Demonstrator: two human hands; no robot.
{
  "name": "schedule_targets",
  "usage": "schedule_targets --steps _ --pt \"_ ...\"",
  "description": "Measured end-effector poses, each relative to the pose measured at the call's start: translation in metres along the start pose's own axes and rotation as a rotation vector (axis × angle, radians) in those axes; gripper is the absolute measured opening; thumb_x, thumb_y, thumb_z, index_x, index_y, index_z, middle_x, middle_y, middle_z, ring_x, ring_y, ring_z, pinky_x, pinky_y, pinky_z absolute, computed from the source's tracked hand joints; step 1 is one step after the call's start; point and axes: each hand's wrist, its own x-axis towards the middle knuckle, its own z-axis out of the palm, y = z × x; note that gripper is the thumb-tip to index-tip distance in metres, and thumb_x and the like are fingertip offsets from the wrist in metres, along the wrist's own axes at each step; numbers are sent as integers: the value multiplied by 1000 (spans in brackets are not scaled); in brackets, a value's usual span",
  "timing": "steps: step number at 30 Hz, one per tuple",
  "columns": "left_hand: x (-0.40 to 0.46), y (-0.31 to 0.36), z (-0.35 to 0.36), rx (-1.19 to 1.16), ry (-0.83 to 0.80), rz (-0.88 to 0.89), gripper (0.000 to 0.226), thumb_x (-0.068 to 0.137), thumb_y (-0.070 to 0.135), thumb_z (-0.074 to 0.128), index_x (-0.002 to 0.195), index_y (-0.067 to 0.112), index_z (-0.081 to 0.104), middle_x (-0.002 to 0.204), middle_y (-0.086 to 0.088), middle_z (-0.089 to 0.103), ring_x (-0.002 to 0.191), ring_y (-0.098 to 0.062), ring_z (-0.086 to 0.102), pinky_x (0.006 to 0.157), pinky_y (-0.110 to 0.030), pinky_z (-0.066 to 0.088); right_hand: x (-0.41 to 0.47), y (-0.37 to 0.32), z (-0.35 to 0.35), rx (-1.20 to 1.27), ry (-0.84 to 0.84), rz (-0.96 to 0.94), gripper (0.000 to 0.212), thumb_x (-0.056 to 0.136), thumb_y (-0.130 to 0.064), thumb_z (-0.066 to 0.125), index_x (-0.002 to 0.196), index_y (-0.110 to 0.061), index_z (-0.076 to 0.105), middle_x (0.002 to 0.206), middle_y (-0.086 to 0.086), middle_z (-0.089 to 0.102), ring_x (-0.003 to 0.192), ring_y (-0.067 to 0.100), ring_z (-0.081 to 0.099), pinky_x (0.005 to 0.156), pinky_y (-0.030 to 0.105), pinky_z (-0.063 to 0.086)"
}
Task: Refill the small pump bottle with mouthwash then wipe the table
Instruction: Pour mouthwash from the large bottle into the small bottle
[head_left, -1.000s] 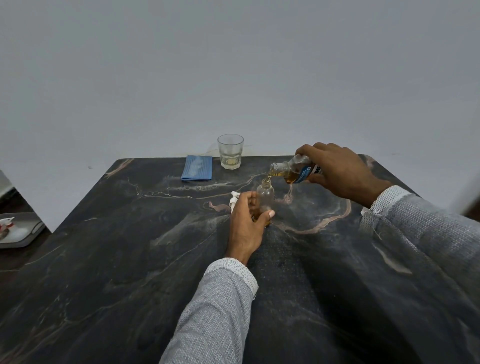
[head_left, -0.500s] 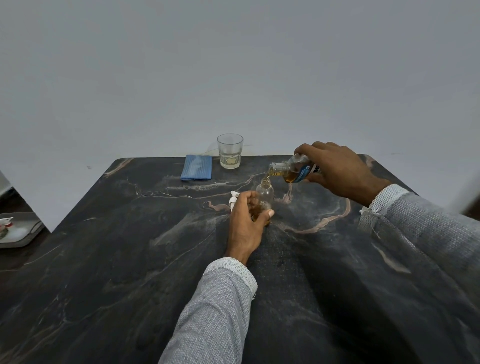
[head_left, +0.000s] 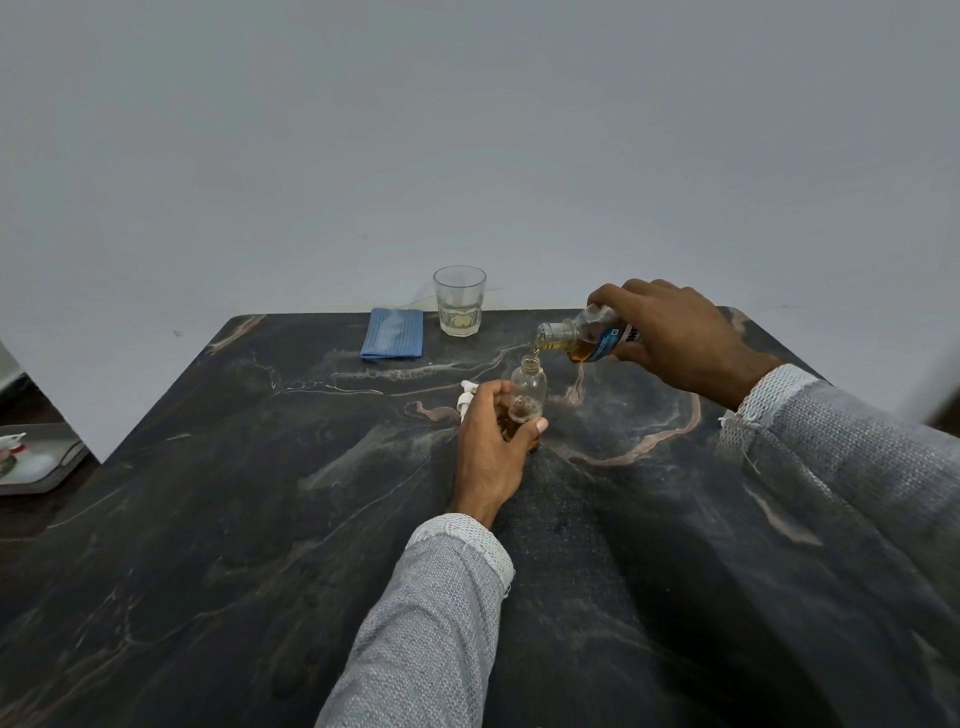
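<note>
Two bottles (head_left: 529, 387) (head_left: 582, 340), one glass (head_left: 460, 301), one blue cloth (head_left: 393, 333), one white pump (head_left: 466, 397), one tray (head_left: 47, 457).

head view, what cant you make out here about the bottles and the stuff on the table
- Small pump bottle, head view: its lower part is hidden by the left hand, so the fill level is unclear.
- Mouthwash bottle: the right hand covers most of its label; print too small to read.
- White pump head: partly behind the left hand.
- Grey tray: cut off by the left edge.

The right hand (head_left: 670, 332) tips the mouthwash bottle (head_left: 582, 338) over the small bottle (head_left: 529, 387), which the left hand (head_left: 488, 447) grips on the desk (head_left: 260, 519).
</note>
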Motion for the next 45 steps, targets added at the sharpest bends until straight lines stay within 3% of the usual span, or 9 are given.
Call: schedule_targets --steps 17,30,45 --pt "-1 3 -1 3 2 -14 46 79 17 77 114 29 50 112 12 61 102 2 59 78 -7 44 0 0 0 -10 -8 6 55 82 -27 74 129 -20 49 117 9 63 102 30 58 80 39 44" --pt "0 3 -1 15 2 -22 49 79 17 77 121 22 51 121 5 60 111 -9 58 95 -25 48 3 -1 -1 -16 -8 2 55 81 -25 75 129 -20 49 117 10 63 100 31 58 80 40 45" --pt "-1 2 -1 0 -4 -4 47 79 19 77 115 30 50 118 9 58 109 -7 57 88 -17 45 3 0 -1 -38 -10 -2 56 81 -25 75 130 -20 49 119 10 62 103 32 58 81 40 44"
